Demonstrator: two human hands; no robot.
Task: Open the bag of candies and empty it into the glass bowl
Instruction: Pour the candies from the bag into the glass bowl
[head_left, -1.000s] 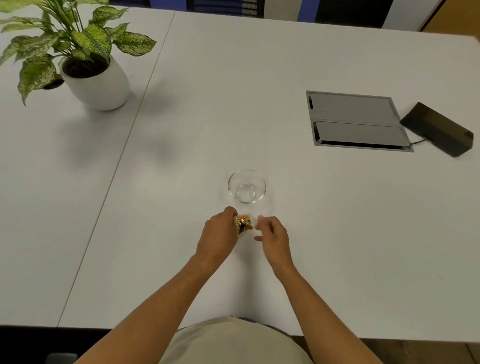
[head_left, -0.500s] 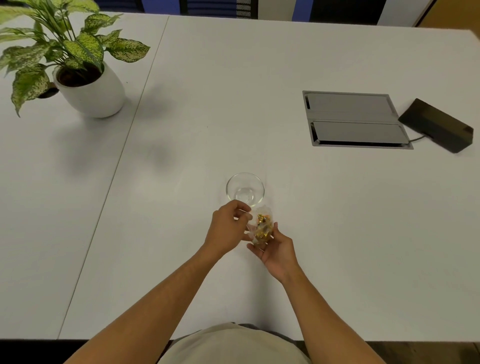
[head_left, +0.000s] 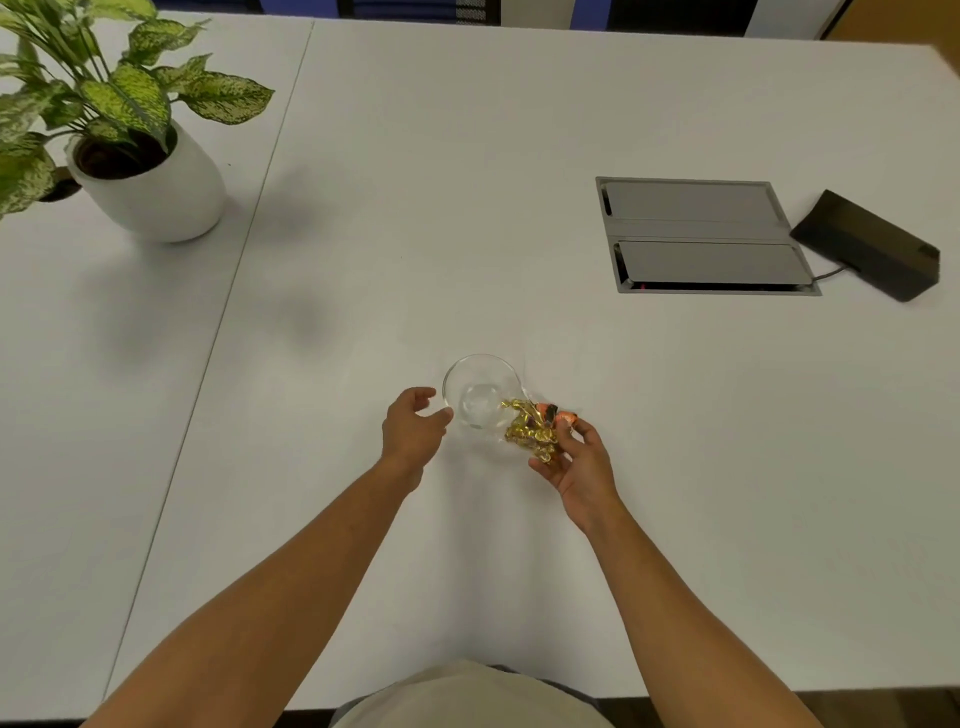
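A small clear glass bowl (head_left: 480, 387) stands on the white table (head_left: 519, 130), with nothing visible inside. A clear bag of gold-wrapped candies (head_left: 530, 428), with a bit of orange at one end, is tilted against the bowl's right rim. My right hand (head_left: 579, 462) holds the bag from below and from the right. My left hand (head_left: 413, 428) is at the bowl's left side with curled fingers apart, thumb tip near the glass, holding nothing.
A potted plant in a white pot (head_left: 156, 192) stands at the far left. A grey cable hatch (head_left: 701, 236) is set into the table at the right, and a black box (head_left: 867, 244) with a cable lies beside it. A table seam (head_left: 249, 249) runs down the left side.
The bag passed from my left hand to my right. My right hand then carried it up and right to the bowl's rim. My left hand let go and moved to the bowl's left side.
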